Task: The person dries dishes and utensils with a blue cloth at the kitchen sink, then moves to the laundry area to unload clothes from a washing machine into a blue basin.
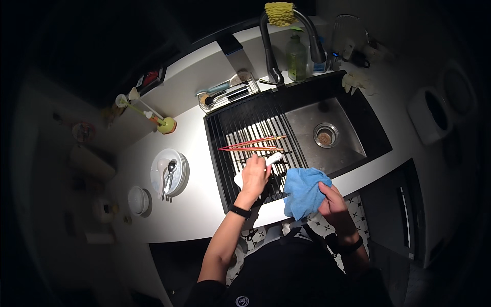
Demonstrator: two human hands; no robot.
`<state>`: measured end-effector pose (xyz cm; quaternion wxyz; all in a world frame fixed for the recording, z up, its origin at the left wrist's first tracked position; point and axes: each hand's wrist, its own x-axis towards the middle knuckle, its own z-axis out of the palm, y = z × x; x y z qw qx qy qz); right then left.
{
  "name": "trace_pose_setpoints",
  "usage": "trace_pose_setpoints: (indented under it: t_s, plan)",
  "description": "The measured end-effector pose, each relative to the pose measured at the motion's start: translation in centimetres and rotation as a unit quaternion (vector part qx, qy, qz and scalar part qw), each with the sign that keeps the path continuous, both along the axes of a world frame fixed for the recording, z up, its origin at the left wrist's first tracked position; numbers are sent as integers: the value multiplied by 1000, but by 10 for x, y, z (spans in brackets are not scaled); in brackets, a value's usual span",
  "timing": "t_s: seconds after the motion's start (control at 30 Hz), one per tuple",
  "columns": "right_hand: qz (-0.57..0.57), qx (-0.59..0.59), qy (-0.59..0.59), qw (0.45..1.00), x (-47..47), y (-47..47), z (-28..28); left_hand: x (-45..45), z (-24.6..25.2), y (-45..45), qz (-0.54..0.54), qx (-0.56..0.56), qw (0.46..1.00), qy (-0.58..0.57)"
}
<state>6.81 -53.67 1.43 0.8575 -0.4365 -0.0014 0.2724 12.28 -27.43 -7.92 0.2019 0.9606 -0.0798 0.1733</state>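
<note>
My left hand (pixel 254 174) has its fingers closed around a white soup spoon (pixel 274 157) over a black roll-up drying rack (pixel 216 132). The spoon's handle points up and right, and part of its bowl shows left of the hand; my fingers hide the middle. Red chopsticks with gold-coloured ends (pixel 251 144) lie across the rack's bars just beyond that hand. My right hand (pixel 333 201) grips a bunched blue cloth (pixel 305 192) above the counter's front edge, to the right of the rack.
A dark sink (pixel 330 115) with a round drain lies right of the rack. The faucet (pixel 268 50), a soap bottle (pixel 296 57) and a wire brush caddy (pixel 230 94) stand behind. On the left counter are stacked plates (pixel 155 172) bearing spoons, and small white bowls (pixel 136 199).
</note>
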Motion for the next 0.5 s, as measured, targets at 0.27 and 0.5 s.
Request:
trace_pose_setpoints:
  t_s: [0.27, 0.5]
  plan:
    - [39, 232, 180, 955, 10, 32, -19, -58, 88, 1, 80, -472, 870, -119]
    - [-20, 280, 127, 951, 26, 81, -11, -96, 96, -31, -88, -106, 974, -181]
